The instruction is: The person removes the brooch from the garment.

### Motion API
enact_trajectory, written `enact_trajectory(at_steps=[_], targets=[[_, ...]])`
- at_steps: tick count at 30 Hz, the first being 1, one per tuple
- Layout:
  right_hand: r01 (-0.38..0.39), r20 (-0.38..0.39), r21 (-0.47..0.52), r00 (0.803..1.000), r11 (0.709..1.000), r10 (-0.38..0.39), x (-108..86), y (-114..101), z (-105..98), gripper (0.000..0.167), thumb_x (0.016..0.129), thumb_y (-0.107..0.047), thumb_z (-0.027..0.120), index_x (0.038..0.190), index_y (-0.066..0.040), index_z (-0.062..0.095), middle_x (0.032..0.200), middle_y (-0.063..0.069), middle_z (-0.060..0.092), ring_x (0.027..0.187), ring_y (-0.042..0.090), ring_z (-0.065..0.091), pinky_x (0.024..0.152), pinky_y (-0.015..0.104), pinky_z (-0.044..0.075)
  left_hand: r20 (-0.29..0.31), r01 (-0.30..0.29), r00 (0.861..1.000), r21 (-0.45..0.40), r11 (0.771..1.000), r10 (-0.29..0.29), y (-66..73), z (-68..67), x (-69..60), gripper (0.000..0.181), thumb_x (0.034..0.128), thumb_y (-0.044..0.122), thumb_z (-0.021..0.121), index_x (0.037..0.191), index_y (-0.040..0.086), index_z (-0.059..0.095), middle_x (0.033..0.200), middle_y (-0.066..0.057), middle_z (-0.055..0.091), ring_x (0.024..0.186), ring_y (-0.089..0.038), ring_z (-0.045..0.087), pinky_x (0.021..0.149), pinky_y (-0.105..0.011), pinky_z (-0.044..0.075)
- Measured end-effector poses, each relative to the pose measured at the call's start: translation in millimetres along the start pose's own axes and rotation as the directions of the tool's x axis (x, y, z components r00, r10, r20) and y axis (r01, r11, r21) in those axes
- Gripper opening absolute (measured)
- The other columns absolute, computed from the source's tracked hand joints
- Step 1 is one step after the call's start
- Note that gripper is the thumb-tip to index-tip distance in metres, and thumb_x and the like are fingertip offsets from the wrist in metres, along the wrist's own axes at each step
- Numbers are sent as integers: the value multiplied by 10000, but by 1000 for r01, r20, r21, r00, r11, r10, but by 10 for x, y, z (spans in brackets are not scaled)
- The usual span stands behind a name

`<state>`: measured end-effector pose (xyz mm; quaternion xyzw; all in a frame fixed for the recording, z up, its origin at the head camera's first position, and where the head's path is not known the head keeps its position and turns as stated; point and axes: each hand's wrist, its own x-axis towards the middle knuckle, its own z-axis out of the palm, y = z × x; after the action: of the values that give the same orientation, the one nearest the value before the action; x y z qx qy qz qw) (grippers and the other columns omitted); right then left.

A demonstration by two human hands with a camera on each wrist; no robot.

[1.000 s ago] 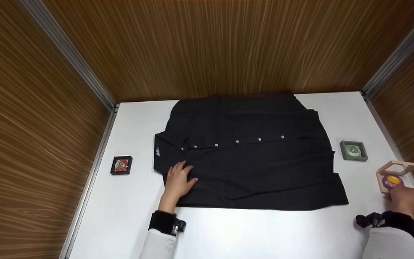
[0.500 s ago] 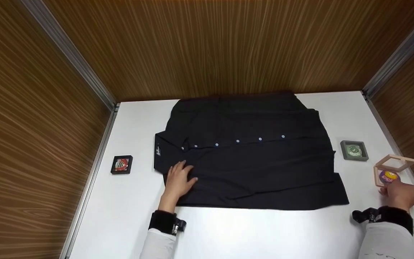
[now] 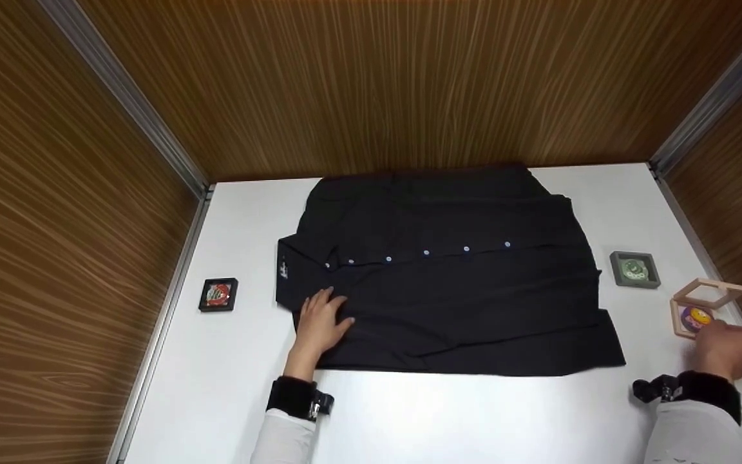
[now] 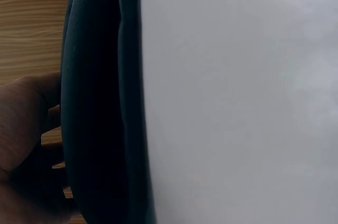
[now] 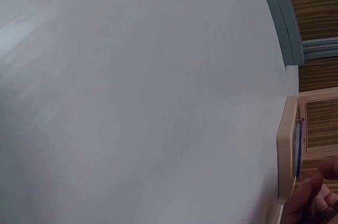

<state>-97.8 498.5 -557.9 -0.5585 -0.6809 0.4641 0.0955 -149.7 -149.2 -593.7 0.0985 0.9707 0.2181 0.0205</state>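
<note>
A black button-up shirt (image 3: 448,283) lies spread on the white table, its collar to the left and its row of pale buttons facing up. My left hand (image 3: 321,327) rests on the shirt below the collar, fingers straight and slightly spread. At the far right is a pink display case (image 3: 679,325) with its frame lid raised. Inside it sits a round purple and yellow badge (image 3: 697,318). My right hand (image 3: 728,348) has curled fingers at the case's near corner, close to the badge in the right wrist view. Whether they pinch anything is hidden.
A grey-green display case (image 3: 634,270) with a green round piece lies between shirt and pink case. A black display case (image 3: 218,295) with a red piece sits at the left. Brown wood-grain panels (image 3: 371,90) enclose the white table (image 3: 474,419) at the back and sides.
The pink case and right hand shift slightly left and away from me, then the hand draws back a little to the right. The left hand and shirt stay still.
</note>
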Motion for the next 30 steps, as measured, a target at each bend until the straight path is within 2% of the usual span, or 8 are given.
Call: enact_trajectory(at_steps=[2, 3, 7, 12, 15, 18, 23, 30], targets=[[76, -50, -75, 996, 994, -79, -32, -28, 22, 393, 984, -332, 415, 1220, -81, 604, 1395, 149, 483, 1277, 247, 453, 1044, 339, 392, 5, 2, 1000, 5, 1000, -2, 2, -5, -3, 483, 887, 311, 728, 1285, 57, 628, 1438, -223, 452, 1351, -400, 377, 1124, -575, 239], [109, -65, -93, 991, 990, -115, -42, -45, 37, 427, 990, -368, 390, 1225, -66, 578, 1442, 171, 427, 1318, 283, 408, 1070, 375, 364, 9, 4, 1000, 9, 1000, -4, 3, -6, -2, 484, 889, 315, 726, 1288, 59, 627, 1439, -221, 451, 1351, -398, 378, 1125, -573, 240], [230, -85, -119, 967, 966, -241, -68, -144, 86, 635, 998, -474, 338, 1488, -71, 353, 1550, 154, 211, 1414, 275, 231, 1162, 402, 210, 12, 8, 1000, 10, 1000, -8, 12, -14, 4, 488, 892, 327, 721, 1289, 59, 627, 1437, -221, 455, 1347, -398, 383, 1125, -574, 240], [378, 53, -253, 925, 891, -377, -39, -274, 93, 727, 975, -510, 380, 1573, -153, 169, 1563, 203, 30, 1433, 357, 61, 1159, 504, 166, 10, 13, 1000, 23, 1000, -13, 44, -22, 13, 489, 899, 348, 709, 1292, 68, 627, 1435, -214, 462, 1347, -396, 385, 1121, -582, 240], [429, 176, -349, 903, 833, -391, -6, -323, 88, 768, 972, -539, 380, 1578, -161, 97, 1557, 266, -77, 1422, 460, -4, 1138, 605, 140, 13, 6, 1000, 33, 999, -7, 88, -23, 19, 496, 911, 377, 690, 1301, 77, 623, 1439, -206, 460, 1354, -391, 379, 1124, -584, 235], [443, 261, -412, 895, 797, -363, 22, -358, 94, 780, 976, -540, 387, 1568, -138, 75, 1548, 305, -147, 1410, 526, -43, 1124, 648, 118, 16, -3, 1000, 39, 999, 3, 145, -33, 29, 504, 926, 406, 663, 1311, 84, 619, 1448, -200, 453, 1365, -387, 365, 1131, -580, 221], [459, 296, -433, 885, 776, -358, 29, -367, 89, 703, 997, -443, 395, 1553, -105, 128, 1540, 336, -103, 1409, 540, 13, 1112, 637, 195, 11, -25, 1000, 55, 998, 24, 231, -48, 42, 516, 940, 444, 629, 1317, 93, 618, 1456, -199, 446, 1368, -397, 360, 1130, -585, 223], [474, 228, -390, 880, 789, -417, -9, -311, 65, 603, 989, -290, 430, 1512, -24, 290, 1539, 346, 66, 1427, 467, 110, 1146, 544, 214, 7, -53, 999, 79, 995, 53, 282, -36, 55, 531, 936, 464, 624, 1323, 100, 617, 1456, -199, 445, 1360, -395, 373, 1122, -586, 242]])
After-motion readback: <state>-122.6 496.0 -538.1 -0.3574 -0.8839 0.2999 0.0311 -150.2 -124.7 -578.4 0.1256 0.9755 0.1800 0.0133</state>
